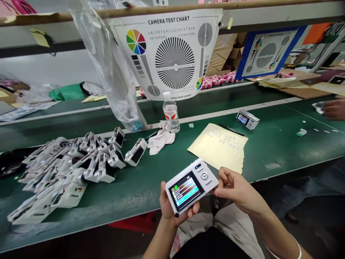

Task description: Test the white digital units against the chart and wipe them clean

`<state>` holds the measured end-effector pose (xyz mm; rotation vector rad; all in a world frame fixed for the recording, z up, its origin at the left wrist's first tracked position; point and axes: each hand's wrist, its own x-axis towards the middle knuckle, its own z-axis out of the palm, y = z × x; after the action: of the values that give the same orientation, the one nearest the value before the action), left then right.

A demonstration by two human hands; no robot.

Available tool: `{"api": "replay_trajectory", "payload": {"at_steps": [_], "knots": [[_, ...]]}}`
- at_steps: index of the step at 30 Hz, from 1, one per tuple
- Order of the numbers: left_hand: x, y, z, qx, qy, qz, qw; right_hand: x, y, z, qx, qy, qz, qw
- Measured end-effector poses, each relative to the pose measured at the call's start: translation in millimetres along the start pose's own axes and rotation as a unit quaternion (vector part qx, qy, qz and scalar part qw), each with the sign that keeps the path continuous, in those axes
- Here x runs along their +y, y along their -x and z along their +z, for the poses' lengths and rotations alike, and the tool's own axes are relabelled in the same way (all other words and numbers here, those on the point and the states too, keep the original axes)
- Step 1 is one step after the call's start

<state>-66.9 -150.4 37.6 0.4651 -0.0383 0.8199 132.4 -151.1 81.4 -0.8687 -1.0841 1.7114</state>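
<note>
A white compact digital camera lies in my left hand, its lit screen facing up and showing a menu. The fingers of my left hand wrap under its lower edge. My right hand grips its right end between thumb and fingers, close to the round button pad. Behind it, a cream sheet of paper with rows of small stickers lies on the green workbench, just beyond the camera. A second camera rests further back, its screen lit.
A heap of white cameras covers the bench's left side. A white cloth, water bottle and black pen sit nearby. A camera test chart hangs behind a plastic bag. A co-worker's hand enters at right.
</note>
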Motion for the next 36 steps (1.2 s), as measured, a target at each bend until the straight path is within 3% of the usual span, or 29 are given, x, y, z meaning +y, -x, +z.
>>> {"api": "replay_trajectory", "payload": {"at_steps": [4, 10, 12, 14, 17, 19, 21, 24, 31, 36], "knots": [[3.0, 15.0, 6.2, 0.026, -0.016, 0.000, 1.000, 1.5, 1.7, 13.4, 0.007, 0.010, 0.003, 1.000], [9.9, 50.6, 19.1, 0.145, -0.157, 0.028, 0.977, 18.3, 4.9, 28.0, 0.022, 0.003, -0.007, 1.000], [7.5, 57.7, 16.5, 0.170, -0.164, 0.040, 0.971, 28.5, 4.5, 30.8, 0.042, 0.004, -0.038, 0.998], [2.1, 58.1, 11.2, 0.181, -0.145, 0.052, 0.971, 37.5, 1.8, 31.8, 0.067, 0.018, -0.114, 0.991], [-8.8, 48.1, 4.6, 0.140, -0.060, 0.008, 0.988, 45.0, -6.6, 29.3, 0.020, 0.078, -0.238, 0.968], [-15.0, 39.0, 2.6, 0.076, 0.030, -0.026, 0.996, 46.4, -14.0, 26.2, -0.038, 0.132, -0.279, 0.951], [-18.3, 31.7, 1.6, 0.042, 0.102, -0.022, 0.994, 46.4, -21.6, 23.6, -0.045, 0.177, -0.297, 0.937], [-15.3, 26.2, 0.1, 0.061, 0.153, 0.010, 0.986, 45.7, -32.5, 22.3, -0.034, 0.207, -0.295, 0.932], [15.8, 22.6, 2.1, 0.068, 0.159, 0.035, 0.984, 41.2, -67.6, 27.1, -0.105, 0.165, -0.233, 0.952], [24.5, 11.4, 4.9, 0.105, 0.147, 0.034, 0.983, 36.8, -87.6, 24.4, -0.092, 0.140, -0.228, 0.959]]}}
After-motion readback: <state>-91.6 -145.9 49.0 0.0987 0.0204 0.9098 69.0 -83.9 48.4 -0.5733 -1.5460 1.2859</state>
